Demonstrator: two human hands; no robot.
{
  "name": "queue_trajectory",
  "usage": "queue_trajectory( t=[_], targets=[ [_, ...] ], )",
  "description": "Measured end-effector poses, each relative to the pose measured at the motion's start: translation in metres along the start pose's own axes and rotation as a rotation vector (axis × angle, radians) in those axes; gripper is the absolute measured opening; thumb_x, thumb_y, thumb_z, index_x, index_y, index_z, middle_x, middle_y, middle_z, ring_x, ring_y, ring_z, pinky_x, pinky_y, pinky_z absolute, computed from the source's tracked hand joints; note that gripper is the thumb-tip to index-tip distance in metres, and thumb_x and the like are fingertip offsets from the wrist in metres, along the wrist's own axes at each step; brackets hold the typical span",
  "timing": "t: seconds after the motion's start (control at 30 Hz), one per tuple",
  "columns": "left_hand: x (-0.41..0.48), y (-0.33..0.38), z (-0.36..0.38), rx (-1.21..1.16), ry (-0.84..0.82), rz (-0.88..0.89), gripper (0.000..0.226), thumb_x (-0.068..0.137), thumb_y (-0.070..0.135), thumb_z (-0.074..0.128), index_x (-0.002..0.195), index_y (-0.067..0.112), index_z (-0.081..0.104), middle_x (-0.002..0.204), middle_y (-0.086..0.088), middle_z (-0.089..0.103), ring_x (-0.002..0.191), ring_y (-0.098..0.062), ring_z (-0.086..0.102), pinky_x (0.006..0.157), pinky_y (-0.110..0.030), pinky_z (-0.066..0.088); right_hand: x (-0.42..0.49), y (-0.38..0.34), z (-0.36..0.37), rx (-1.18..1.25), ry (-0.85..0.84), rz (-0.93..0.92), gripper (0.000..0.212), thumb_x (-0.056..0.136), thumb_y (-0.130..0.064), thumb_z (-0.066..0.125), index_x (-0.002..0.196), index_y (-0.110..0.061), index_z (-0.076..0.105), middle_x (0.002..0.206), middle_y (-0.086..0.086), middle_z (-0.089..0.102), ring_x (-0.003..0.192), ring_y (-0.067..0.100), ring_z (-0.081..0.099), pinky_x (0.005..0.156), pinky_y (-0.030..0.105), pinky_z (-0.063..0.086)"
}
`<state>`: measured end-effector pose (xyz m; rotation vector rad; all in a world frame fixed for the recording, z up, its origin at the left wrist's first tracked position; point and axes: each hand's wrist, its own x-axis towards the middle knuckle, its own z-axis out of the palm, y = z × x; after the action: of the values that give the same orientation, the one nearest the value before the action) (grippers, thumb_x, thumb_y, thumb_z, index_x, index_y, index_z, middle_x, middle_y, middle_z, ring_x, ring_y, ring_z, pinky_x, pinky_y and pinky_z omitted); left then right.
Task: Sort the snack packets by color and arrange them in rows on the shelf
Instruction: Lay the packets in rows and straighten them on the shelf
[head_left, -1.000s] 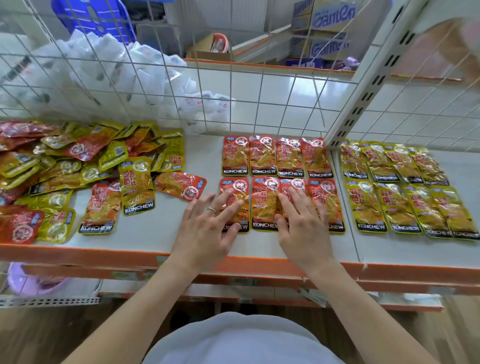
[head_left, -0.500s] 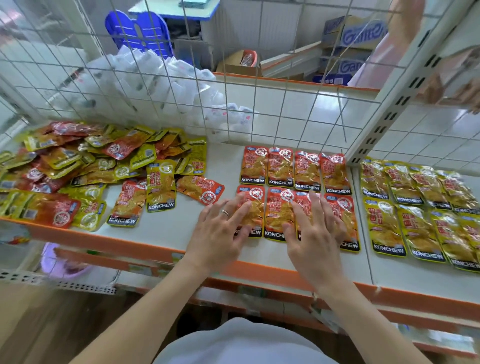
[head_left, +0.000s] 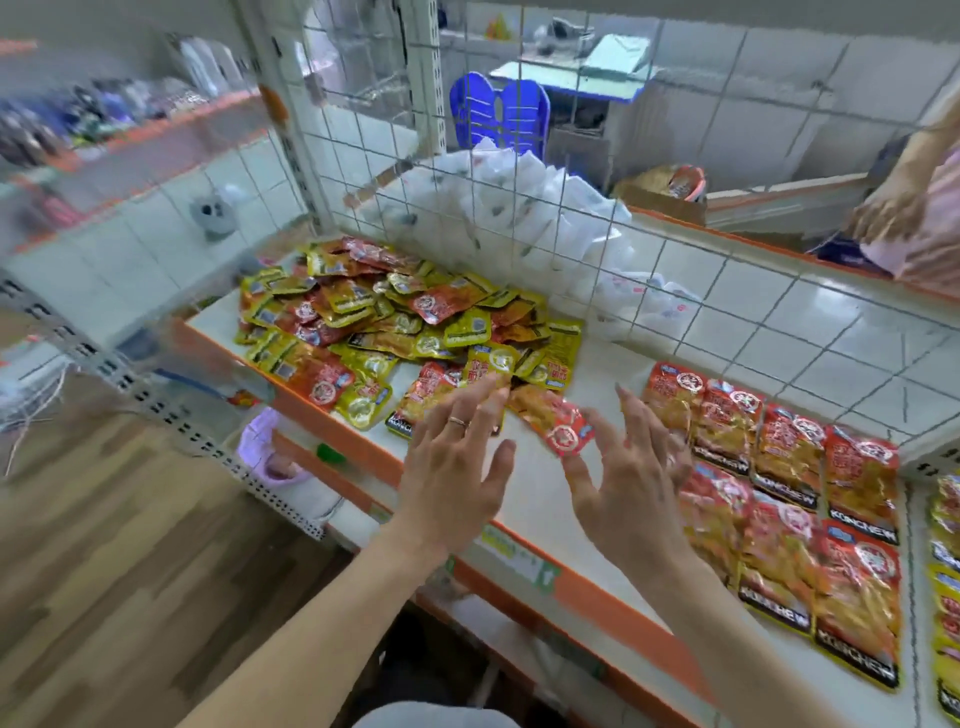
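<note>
The left hand (head_left: 457, 467) and the right hand (head_left: 636, 488) are both open, with fingers spread wide, and they hold nothing. The left hand floats over the front of the white shelf with the orange front edge (head_left: 540, 499). It has a thin ring (head_left: 459, 422) on one finger. Its fingertips reach the near edge of a big messy pile of red and yellow shiny snack packets (head_left: 384, 312), but I cannot tell if they touch any packet. The right hand is just beside the left one, with its back facing up. Between the two hands lies one loose red snack packet (head_left: 553, 423), flat on the shelf and turned at a slant. Its near corner is very close to the right thumb, and I cannot tell if they touch. To the right of the right hand, the sorted red snack packets (head_left: 789, 499) lie flat in two neat rows, side by side. At the far right edge are some yellow snack packets (head_left: 946, 566), partly cut off. Behind the shelf stands a white wire grid wall (head_left: 660, 260). Behind the grid is a heap of white plastic bags (head_left: 519, 192), and farther back is a blue plastic chair (head_left: 498, 111). Another person's hand (head_left: 891, 210) shows at the top right, blurry. A brown wooden floor (head_left: 130, 561) is down on the left.
</note>
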<state>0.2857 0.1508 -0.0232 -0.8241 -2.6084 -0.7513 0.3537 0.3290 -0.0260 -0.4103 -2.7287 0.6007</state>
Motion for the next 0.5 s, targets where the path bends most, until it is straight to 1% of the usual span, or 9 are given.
queue_trajectory(
  t=[0.1,0.17,0.2,0.27,0.3,0.33,0.4,0.47,0.5],
  targets=[
    [0.0,-0.031,-0.006,0.065,-0.046,-0.09,0.051,0.094,0.039,0.047,0.139,0.015,0.055,0.15,-0.001,0.049,0.136,-0.023,0.042,0.111,-0.041,0.032,0.019,-0.019,0.022,-0.049,-0.141,0.021,0.052,0.093,-0.041,0.059,0.144,-0.031,0.048,0.162,0.007,0.025,0.148,0.027,0.021,0.115,0.055,0.018],
    [0.003,-0.05,-0.007,0.097,-0.137,-0.155,0.053,0.093,0.045,0.044,0.138,0.018,0.055,0.151,-0.001,0.049,0.137,-0.026,0.044,0.111,-0.046,0.036,0.037,-0.025,0.036,-0.068,-0.252,0.094,0.058,0.095,-0.044,0.054,0.15,-0.032,0.039,0.164,0.008,0.019,0.15,0.027,0.016,0.118,0.052,0.014],
    [0.005,-0.056,-0.007,0.104,-0.181,-0.175,0.055,0.093,0.049,0.041,0.138,0.021,0.054,0.152,-0.001,0.047,0.138,-0.027,0.044,0.112,-0.048,0.036,0.044,-0.028,0.041,-0.067,-0.296,0.136,0.059,0.096,-0.045,0.052,0.152,-0.033,0.035,0.165,0.009,0.017,0.15,0.027,0.014,0.119,0.051,0.013],
    [0.014,-0.061,-0.006,0.124,-0.256,-0.194,0.06,0.092,0.055,0.035,0.142,0.027,0.051,0.155,-0.001,0.043,0.141,-0.027,0.039,0.115,-0.048,0.03,0.055,-0.033,0.05,-0.052,-0.332,0.189,0.059,0.097,-0.044,0.05,0.153,-0.034,0.031,0.164,0.009,0.017,0.15,0.029,0.013,0.118,0.051,0.015],
    [0.021,-0.06,-0.003,0.135,-0.275,-0.196,0.062,0.09,0.058,0.034,0.142,0.028,0.051,0.155,-0.002,0.043,0.141,-0.028,0.039,0.115,-0.048,0.029,0.06,-0.036,0.053,-0.046,-0.327,0.196,0.059,0.098,-0.042,0.051,0.153,-0.034,0.032,0.163,0.008,0.02,0.149,0.03,0.014,0.116,0.051,0.018],
    [0.03,-0.058,0.0,0.142,-0.283,-0.199,0.063,0.088,0.059,0.037,0.141,0.028,0.052,0.153,-0.005,0.045,0.14,-0.029,0.041,0.114,-0.05,0.032,0.064,-0.039,0.056,-0.041,-0.31,0.196,0.057,0.097,-0.039,0.053,0.151,-0.033,0.036,0.162,0.007,0.024,0.147,0.03,0.017,0.114,0.051,0.021],
    [0.047,-0.055,0.014,0.165,-0.286,-0.203,0.063,0.083,0.06,0.053,0.135,0.025,0.058,0.146,-0.01,0.053,0.132,-0.032,0.05,0.108,-0.051,0.04,0.072,-0.044,0.062,-0.037,-0.284,0.188,0.055,0.095,-0.033,0.059,0.147,-0.027,0.045,0.159,0.005,0.033,0.143,0.032,0.025,0.112,0.049,0.026],
    [0.061,-0.058,0.024,0.222,-0.321,-0.181,0.069,0.071,0.062,0.072,0.128,0.023,0.064,0.134,-0.012,0.062,0.12,-0.031,0.059,0.099,-0.049,0.049,0.08,-0.05,0.066,-0.011,-0.276,0.176,0.053,0.091,-0.025,0.065,0.143,-0.02,0.053,0.157,0.006,0.039,0.139,0.035,0.033,0.113,0.044,0.029],
    [0.066,-0.061,0.025,0.243,-0.342,-0.18,0.073,0.065,0.064,0.078,0.124,0.022,0.067,0.128,-0.011,0.066,0.114,-0.029,0.062,0.092,-0.046,0.052,0.084,-0.052,0.067,0.013,-0.272,0.174,0.053,0.089,-0.021,0.067,0.141,-0.017,0.056,0.155,0.007,0.043,0.137,0.036,0.036,0.113,0.041,0.03]
  ],
)
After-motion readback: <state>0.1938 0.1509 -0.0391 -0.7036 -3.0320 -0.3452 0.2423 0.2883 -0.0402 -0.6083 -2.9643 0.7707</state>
